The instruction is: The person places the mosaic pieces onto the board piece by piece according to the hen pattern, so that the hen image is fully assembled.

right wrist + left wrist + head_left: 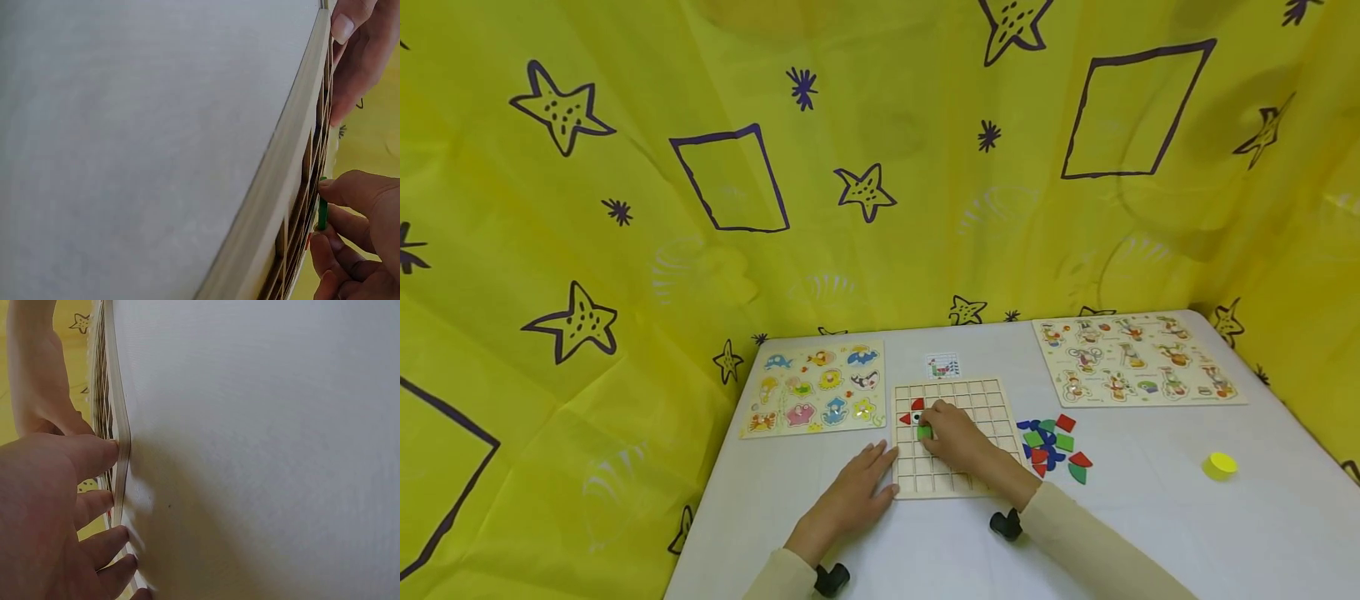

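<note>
A wooden grid board [952,387] lies on the white table. My right hand [957,437] is over its left half and pinches a green tile [323,212] between thumb and finger, at the grid's surface; part of the tile [924,432] shows in the head view. Beside those fingertips, red pieces [918,404] and a white tile with a black dot [917,417] sit in the grid's cells. With fingers extended, my left hand [856,492] touches the board's left edge. In the left wrist view its thumb [100,453] presses the board's rim [122,434].
Loose red, green and blue pieces [1064,443] lie right of the board. A small picture card [943,365] is behind it. A sea-animal puzzle [812,387] is at left, another puzzle [1138,358] at back right. A yellow cylinder [1220,466] stands far right.
</note>
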Tool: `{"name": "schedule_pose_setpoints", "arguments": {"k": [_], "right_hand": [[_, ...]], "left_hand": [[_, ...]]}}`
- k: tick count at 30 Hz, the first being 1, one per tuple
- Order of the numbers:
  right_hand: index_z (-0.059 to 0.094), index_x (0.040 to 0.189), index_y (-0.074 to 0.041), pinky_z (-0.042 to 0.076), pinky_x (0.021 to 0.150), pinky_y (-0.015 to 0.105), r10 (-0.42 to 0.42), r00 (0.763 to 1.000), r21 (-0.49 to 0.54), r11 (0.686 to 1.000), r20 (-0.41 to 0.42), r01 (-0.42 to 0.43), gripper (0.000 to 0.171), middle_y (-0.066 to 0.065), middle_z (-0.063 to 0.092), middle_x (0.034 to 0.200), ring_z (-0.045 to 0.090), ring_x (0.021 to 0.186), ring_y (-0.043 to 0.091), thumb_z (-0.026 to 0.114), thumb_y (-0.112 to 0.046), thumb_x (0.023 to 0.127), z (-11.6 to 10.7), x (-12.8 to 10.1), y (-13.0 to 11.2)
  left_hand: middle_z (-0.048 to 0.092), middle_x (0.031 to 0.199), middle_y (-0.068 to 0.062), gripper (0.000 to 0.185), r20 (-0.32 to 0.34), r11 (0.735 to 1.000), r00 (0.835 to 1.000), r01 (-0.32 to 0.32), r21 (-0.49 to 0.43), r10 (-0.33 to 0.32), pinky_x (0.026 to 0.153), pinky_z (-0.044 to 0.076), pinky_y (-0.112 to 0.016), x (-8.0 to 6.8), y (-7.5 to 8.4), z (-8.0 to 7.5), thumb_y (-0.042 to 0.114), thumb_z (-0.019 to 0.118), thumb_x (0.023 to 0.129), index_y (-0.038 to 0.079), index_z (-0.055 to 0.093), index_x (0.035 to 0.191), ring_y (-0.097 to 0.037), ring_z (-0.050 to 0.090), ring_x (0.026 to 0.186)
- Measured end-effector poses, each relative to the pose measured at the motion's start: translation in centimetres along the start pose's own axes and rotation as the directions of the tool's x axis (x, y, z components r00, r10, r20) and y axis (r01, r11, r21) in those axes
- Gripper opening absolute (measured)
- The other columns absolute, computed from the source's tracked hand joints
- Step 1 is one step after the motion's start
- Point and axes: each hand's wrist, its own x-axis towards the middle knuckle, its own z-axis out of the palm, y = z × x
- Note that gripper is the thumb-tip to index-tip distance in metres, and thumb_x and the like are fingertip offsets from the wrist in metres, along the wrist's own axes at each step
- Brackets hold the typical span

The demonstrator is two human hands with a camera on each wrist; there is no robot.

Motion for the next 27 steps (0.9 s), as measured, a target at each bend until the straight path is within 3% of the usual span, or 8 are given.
{"name": "schedule_pose_setpoints", "arguments": {"k": [11, 19, 27], "right_hand": [[0.073, 0.115, -0.005, 0.057, 0.095, 0.043, 0.008, 1.0, 0.037, 0.999, 0.025, -0.008, 0.022, 0.004, 0.066, 0.108, 0.063, 0.099, 0.021, 0.079, -0.009, 0.094, -0.3, 0.4, -0.5], [0.074, 0.103, -0.007, 0.057, 0.091, 0.042, -0.058, 0.998, -0.003, 0.998, 0.019, 0.058, 0.011, 0.002, 0.065, 0.102, 0.062, 0.097, 0.019, 0.079, -0.006, 0.093, 0.0, 0.5, -0.3], [0.079, 0.106, -0.007, 0.058, 0.099, 0.045, -0.049, 0.998, -0.01, 0.999, 0.025, 0.05, 0.012, 0.005, 0.066, 0.111, 0.065, 0.108, 0.025, 0.079, -0.01, 0.095, -1.2, -0.6, 0.2]], "left_hand": [[0.035, 0.172, -0.007, 0.062, 0.003, 1.0, 1.0, 0.005, 0.007, -0.005, 0.126, 0.033, -0.056, 0.0, -0.1, 0.1, 0.038, 0.059, 0.107, 0.02, 0.041, 0.164, -0.033, 0.031, 0.159], [0.036, 0.171, -0.007, 0.062, 0.001, 1.0, 1.0, 0.008, 0.009, -0.008, 0.126, 0.034, -0.056, 0.1, -0.1, 0.2, 0.037, 0.06, 0.106, 0.02, 0.042, 0.163, -0.033, 0.031, 0.159], [0.037, 0.171, -0.007, 0.062, -0.008, 1.0, 1.0, 0.008, 0.002, -0.008, 0.126, 0.034, -0.057, 0.0, 0.1, 0.0, 0.036, 0.06, 0.106, 0.019, 0.043, 0.163, -0.034, 0.032, 0.158]]}}
